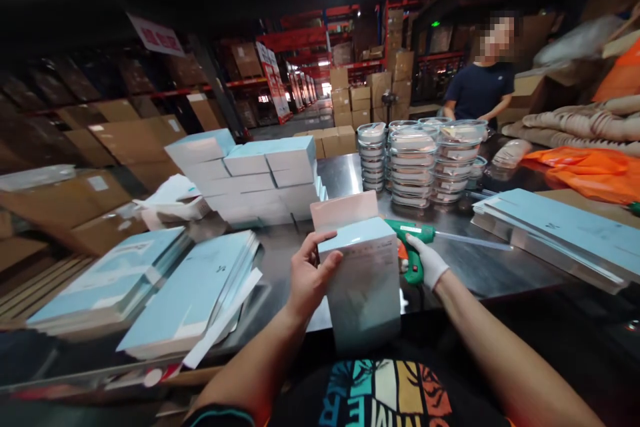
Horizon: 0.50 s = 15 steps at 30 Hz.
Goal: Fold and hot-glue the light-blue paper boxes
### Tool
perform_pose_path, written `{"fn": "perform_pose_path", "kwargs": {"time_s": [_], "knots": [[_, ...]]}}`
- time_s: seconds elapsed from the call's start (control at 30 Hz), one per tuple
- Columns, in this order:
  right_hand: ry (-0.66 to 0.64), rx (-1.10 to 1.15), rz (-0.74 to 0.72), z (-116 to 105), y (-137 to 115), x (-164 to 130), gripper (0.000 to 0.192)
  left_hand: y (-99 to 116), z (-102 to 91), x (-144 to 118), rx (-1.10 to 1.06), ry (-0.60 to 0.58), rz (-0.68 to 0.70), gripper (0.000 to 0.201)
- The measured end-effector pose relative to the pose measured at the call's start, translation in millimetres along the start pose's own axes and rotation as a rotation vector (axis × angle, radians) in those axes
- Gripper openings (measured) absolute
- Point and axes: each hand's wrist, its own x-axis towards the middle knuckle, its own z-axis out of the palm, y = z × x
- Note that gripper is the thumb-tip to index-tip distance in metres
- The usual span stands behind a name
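hardly any writing can be read here. the t-shirt (385,393) of the person wearing the camera bears large block letters in coloured stripes, cut off by the lower edge, so no word can be made out. the hanging sign (156,35) at upper left carries red characters, too blurred to read. the tall banner (274,83) on the red racks has red print, also unreadable. the flat blue sheets (565,230) show a small dark mark, too small to tell. the box (363,267) front has faint lines of print, illegible.
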Motion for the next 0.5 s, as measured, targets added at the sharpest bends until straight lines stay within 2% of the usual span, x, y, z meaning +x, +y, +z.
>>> {"fn": "perform_pose_path", "kwargs": {"time_s": [0.17,0.33,0.4,0.5], "knots": [[0.003,0.004,0.05,-12,12,7,0.038,-3,-1.7,2,-0.111,0.03,-0.136,0.069],[0.094,0.017,-0.082,-16,3,0,0.028,-4,-0.1,5,-0.109,0.045,-0.123,0.067],[0.107,-0.043,-0.14,-14,0,1,0.033,-5,1.4,5,-0.09,0.043,-0.103,0.066],[0.095,-0.266,-0.206,-10,-1,9,0.051,-8,3.0,5,-0.048,0.039,-0.087,0.067]]}}
